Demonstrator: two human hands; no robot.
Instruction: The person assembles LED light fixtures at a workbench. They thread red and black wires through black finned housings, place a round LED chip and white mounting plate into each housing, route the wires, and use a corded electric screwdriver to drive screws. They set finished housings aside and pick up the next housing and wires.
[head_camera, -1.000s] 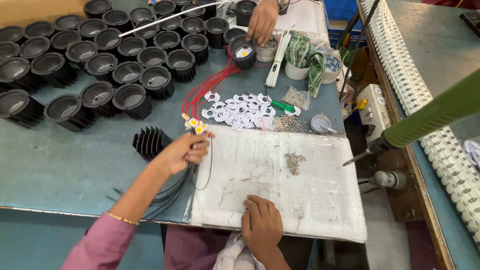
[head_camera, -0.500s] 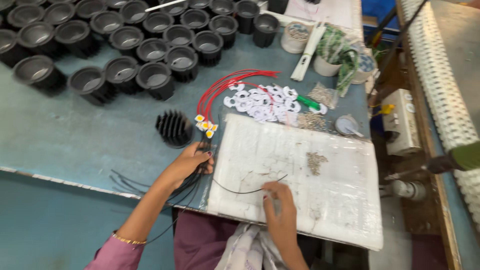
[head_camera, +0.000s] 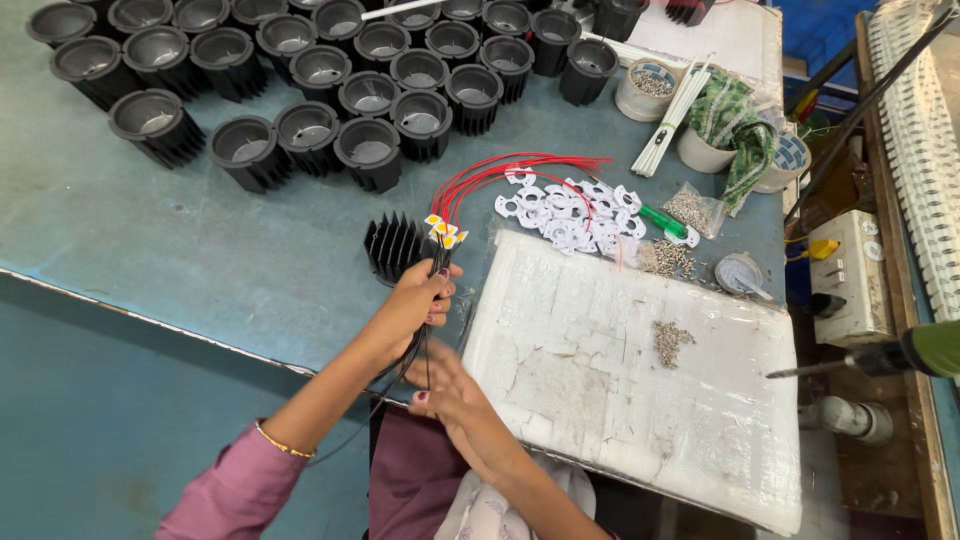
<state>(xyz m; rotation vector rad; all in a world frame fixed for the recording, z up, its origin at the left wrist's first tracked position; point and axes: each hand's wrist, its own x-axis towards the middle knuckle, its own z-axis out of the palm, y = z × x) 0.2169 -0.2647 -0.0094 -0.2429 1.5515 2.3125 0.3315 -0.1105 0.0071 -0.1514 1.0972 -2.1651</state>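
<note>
Left hand (head_camera: 420, 300) closed round a bundle of black wires (head_camera: 432, 262), small yellow-and-white chips (head_camera: 443, 231) at its top end, red wires (head_camera: 500, 172) arcing away over the bench (head_camera: 150, 250). Right hand (head_camera: 445, 385) just below, fingers on the wires' lower part. Finned black heatsink (head_camera: 392, 245) just beside the left hand. White pad (head_camera: 640, 370) to the right, a small heap of screws (head_camera: 670, 342) on it. Rows of black housings (head_camera: 300, 70) behind; white discs (head_camera: 565, 210) near the red wires.

Your left fingers (head_camera: 432, 290) grip the wires (head_camera: 436, 255); the heat sink (head_camera: 393, 246) sits just left, the board (head_camera: 640, 370) right, cups (head_camera: 370, 150) behind.
</note>
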